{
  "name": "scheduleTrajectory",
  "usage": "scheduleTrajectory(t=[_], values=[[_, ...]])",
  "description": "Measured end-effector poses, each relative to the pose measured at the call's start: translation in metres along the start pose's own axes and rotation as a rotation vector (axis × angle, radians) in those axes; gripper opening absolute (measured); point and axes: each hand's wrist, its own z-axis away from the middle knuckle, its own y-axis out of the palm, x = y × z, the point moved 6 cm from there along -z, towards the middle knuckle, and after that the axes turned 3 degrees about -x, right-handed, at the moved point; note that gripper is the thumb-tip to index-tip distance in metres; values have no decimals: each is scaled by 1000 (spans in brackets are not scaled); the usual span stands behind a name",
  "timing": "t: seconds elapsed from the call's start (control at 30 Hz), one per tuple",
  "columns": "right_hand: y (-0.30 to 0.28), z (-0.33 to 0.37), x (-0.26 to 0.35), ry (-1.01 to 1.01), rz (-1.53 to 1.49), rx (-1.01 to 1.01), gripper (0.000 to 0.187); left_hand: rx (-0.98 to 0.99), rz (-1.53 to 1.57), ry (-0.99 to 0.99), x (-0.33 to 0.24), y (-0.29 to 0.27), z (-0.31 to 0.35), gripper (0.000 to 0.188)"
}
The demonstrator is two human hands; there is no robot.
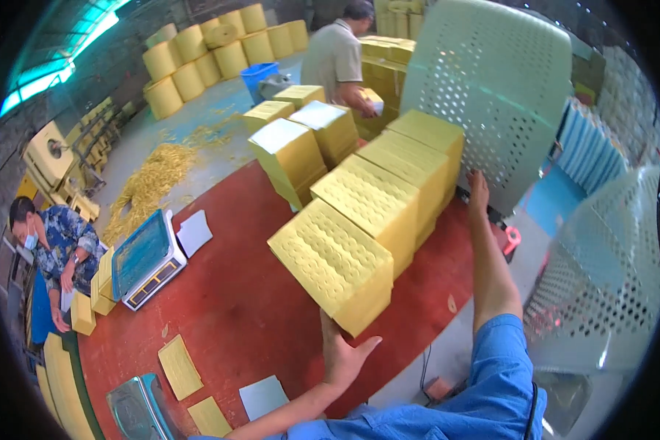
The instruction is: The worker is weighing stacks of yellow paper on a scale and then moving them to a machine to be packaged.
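Observation:
A row of yellow paper stacks (365, 192), stamped with rows of curved cuts on top, runs away from me across the red tabletop. My left hand (345, 357) is at the lower front of the nearest stack (331, 253), thumb spread wide; its fingertips are partly hidden against the paper. Toward the far end, beside the right side of the farthest stack (429, 130), my right hand (478, 192) reaches out with straight fingers. Whether it touches the paper I cannot tell. Neither hand is wrapped round anything.
The red table (227, 271) bears a large scale (150, 257), a smaller scale (139, 411), loose sheets and more stacks (301, 158). Perforated pale green chairs (484, 95) stand beyond and right. One person (335, 59) works behind the stacks, another (62, 249) at left.

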Motion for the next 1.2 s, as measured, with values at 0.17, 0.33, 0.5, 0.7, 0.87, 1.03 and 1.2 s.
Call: scheduleTrajectory(t=[0.17, 0.33, 0.5, 0.7, 0.87, 1.03, 1.2], values=[[57, -3, -41, 120, -8, 210, 65, -70, -4, 56, 12, -8, -18, 70], [83, 8, -60, 219, -259, 3, 59, -136, -205, 191, 24, -4, -28, 54], [121, 9, -58, 201, -259, -59, 56, -139, -184, 157, 23, -25, -76, 50], [156, -2, -68, 164, -140, -64, 56, -158, -141, 176, 36, -52, -134, 56], [162, -14, -83, 258, -205, 105, 56, -152, -200, 232, 32, -61, -148, 54], [61, 7, -71, 151, -58, -155, 37, -117, -13, 67, 0, -64, -128, 48], [127, 199, 114, -126, -122, 66, 22, 32, -479, 168, -2, -97, -26, 68]])
